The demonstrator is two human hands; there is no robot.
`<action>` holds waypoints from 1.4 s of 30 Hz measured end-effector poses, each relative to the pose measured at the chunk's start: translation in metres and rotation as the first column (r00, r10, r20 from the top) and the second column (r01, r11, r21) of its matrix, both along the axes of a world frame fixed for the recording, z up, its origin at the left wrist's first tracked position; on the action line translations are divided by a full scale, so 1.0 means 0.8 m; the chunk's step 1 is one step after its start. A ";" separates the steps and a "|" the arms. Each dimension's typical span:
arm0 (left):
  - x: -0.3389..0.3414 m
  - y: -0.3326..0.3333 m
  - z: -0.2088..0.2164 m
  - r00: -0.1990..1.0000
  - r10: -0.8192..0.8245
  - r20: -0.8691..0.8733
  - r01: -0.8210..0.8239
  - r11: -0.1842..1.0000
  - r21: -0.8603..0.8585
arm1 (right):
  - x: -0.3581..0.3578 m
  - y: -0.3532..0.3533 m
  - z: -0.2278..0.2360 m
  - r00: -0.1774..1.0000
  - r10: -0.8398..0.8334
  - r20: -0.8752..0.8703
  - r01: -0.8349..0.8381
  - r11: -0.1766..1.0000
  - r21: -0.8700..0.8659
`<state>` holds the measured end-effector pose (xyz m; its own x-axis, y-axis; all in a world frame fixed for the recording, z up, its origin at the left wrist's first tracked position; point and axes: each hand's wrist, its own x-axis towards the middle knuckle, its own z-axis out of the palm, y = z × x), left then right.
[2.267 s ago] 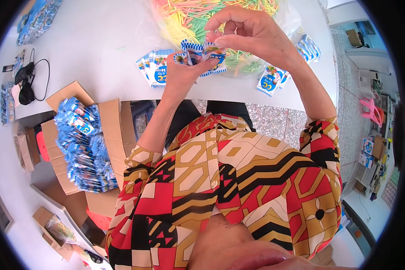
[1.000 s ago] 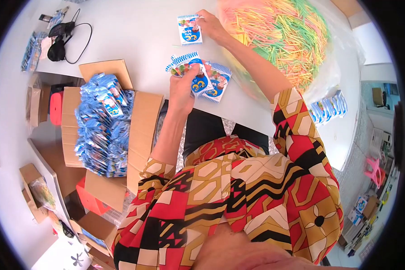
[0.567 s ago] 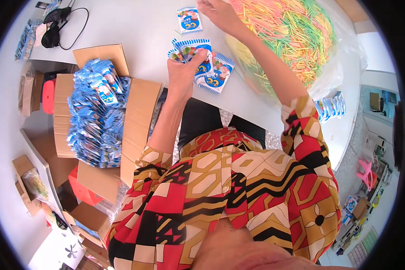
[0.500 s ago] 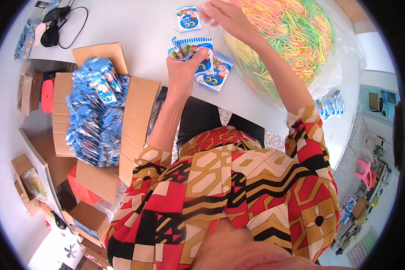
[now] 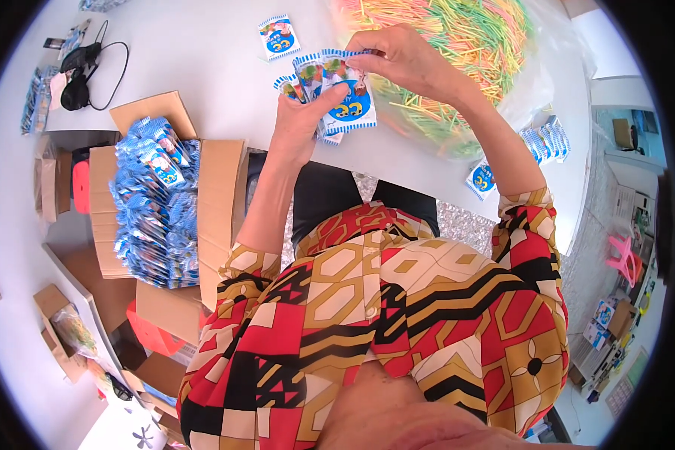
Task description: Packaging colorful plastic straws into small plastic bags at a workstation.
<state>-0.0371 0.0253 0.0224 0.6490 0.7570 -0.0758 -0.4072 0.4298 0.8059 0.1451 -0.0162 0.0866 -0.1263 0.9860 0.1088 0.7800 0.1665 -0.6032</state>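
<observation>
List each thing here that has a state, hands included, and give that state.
Left hand: closed on fanned packets.
Right hand: at the fan's top edge, grip unclear.
Lone packet: lying on the table.
Packet row: overlapping, on the table.
Cardboard box: flaps open, heaped with blue packets.
Plastic bag: holding heaped coloured sticks.

Glossy plastic packets (image 5: pixel 356 110), matt cardboard box (image 5: pixel 219 195), smooth tabletop (image 5: pixel 202 64)
</observation>
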 end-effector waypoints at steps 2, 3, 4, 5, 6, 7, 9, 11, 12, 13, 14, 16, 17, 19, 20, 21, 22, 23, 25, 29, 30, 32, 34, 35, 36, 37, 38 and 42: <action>0.002 -0.001 -0.002 0.999 -0.029 -0.020 0.030 0.998 0.052 | 0.002 -0.005 -0.002 0.999 0.041 -0.031 -0.040 0.998 0.055; 0.003 -0.001 -0.002 0.999 -0.032 -0.021 0.033 0.998 0.052 | 0.000 -0.008 0.000 1.000 0.023 -0.011 -0.023 0.999 0.049; 0.004 -0.001 -0.002 0.999 -0.026 -0.035 0.029 0.996 0.087 | -0.001 -0.011 0.002 1.000 0.006 0.010 -0.006 0.999 0.043; 0.005 -0.001 -0.001 0.999 -0.021 -0.049 0.027 0.992 0.122 | -0.001 -0.013 0.003 1.000 0.002 0.010 -0.003 0.999 0.042; 0.005 -0.001 0.000 0.999 -0.024 -0.049 0.030 0.992 0.120 | -0.001 -0.015 0.004 1.000 -0.001 0.001 0.001 0.998 0.068; 0.005 -0.001 0.001 0.999 -0.008 -0.051 0.015 0.988 0.151 | -0.001 -0.017 0.004 1.000 -0.003 -0.007 0.004 0.996 0.094; 0.007 -0.001 0.001 0.999 0.012 -0.050 -0.002 0.983 0.181 | -0.001 -0.019 0.006 0.999 0.000 -0.043 0.006 0.987 0.161; 0.010 -0.003 0.000 0.996 0.069 -0.064 -0.059 0.987 0.149 | -0.004 -0.024 0.011 0.997 0.010 -0.079 0.008 0.974 0.226; 0.010 -0.002 0.000 0.995 0.072 -0.064 -0.062 0.987 0.148 | -0.008 -0.028 0.018 0.998 -0.039 -0.039 0.049 0.954 0.297; 0.010 -0.001 0.000 0.994 0.097 -0.053 -0.088 0.984 0.155 | -0.011 -0.031 0.023 0.996 -0.090 -0.004 0.085 0.925 0.369; 0.012 -0.001 0.000 0.992 0.116 -0.040 -0.108 0.981 0.161 | -0.011 -0.035 0.024 0.996 -0.093 -0.002 0.087 0.926 0.367; 0.013 -0.001 0.001 0.992 0.111 -0.066 -0.100 0.983 0.151 | -0.010 -0.040 0.025 0.998 -0.064 0.028 0.049 0.924 0.380; 0.018 0.000 0.001 0.991 0.098 -0.088 -0.084 0.986 0.143 | -0.007 -0.042 0.020 0.996 -0.077 0.038 0.057 0.923 0.382; 0.022 -0.004 0.000 0.989 0.112 -0.097 -0.097 0.985 0.145 | -0.003 -0.043 0.006 1.000 -0.025 0.018 0.014 0.896 0.445; 0.024 -0.005 0.001 0.984 0.139 -0.111 -0.122 0.981 0.152 | 0.005 -0.043 0.006 0.999 -0.038 0.036 0.018 0.890 0.455; 0.022 -0.004 -0.002 0.982 0.130 -0.140 -0.116 0.988 0.106 | 0.012 -0.041 0.006 0.993 -0.076 -0.086 0.103 0.921 0.375; 0.022 -0.004 -0.005 0.985 0.123 -0.119 -0.109 0.987 0.116 | 0.021 -0.038 0.005 0.972 -0.121 -0.203 0.177 0.942 0.285; 0.020 -0.004 -0.009 0.989 0.125 -0.076 -0.116 0.987 0.113 | 0.034 -0.033 -0.003 0.957 -0.183 -0.226 0.243 0.931 0.272; 0.019 -0.005 -0.012 0.995 0.081 -0.054 -0.078 0.995 0.056 | 0.088 -0.025 -0.030 0.950 -0.274 -0.153 0.307 0.910 0.279; 0.016 -0.010 -0.009 0.997 0.062 -0.037 -0.060 0.996 0.061 | 0.157 -0.005 -0.053 0.886 -0.462 0.037 0.430 0.848 0.310; 0.016 -0.011 -0.009 0.998 0.053 -0.028 -0.051 0.996 0.072 | 0.163 0.003 -0.054 0.887 -0.459 0.042 0.424 0.848 0.319; 0.019 -0.016 -0.008 0.999 0.035 -0.013 -0.034 0.995 0.093 | 0.173 0.016 -0.055 0.900 -0.402 0.168 0.308 0.860 0.408; 0.020 -0.019 -0.005 1.000 0.025 -0.012 -0.024 0.996 0.086 | 0.177 0.039 -0.059 0.877 -0.389 0.284 0.240 0.864 0.442; 0.020 -0.018 -0.008 0.999 0.026 -0.021 -0.024 0.995 0.101 | 0.178 0.053 -0.065 0.841 -0.375 0.391 0.172 0.869 0.463; 0.021 -0.020 -0.008 0.999 0.020 -0.028 -0.017 0.993 0.116 | 0.183 0.062 -0.066 0.839 -0.378 0.392 0.172 0.867 0.468; 0.021 -0.021 -0.007 0.999 0.009 -0.034 -0.005 0.995 0.104 | 0.187 0.071 -0.068 0.796 -0.402 0.452 0.172 0.867 0.468; 0.022 -0.022 -0.006 0.999 0.007 -0.032 -0.004 0.994 0.107 | 0.195 0.079 -0.070 0.749 -0.425 0.509 0.174 0.867 0.467; 0.020 -0.029 -0.001 1.000 0.011 -0.016 -0.009 0.989 0.147 | 0.226 0.101 -0.065 0.665 -0.476 0.576 0.265 0.871 0.414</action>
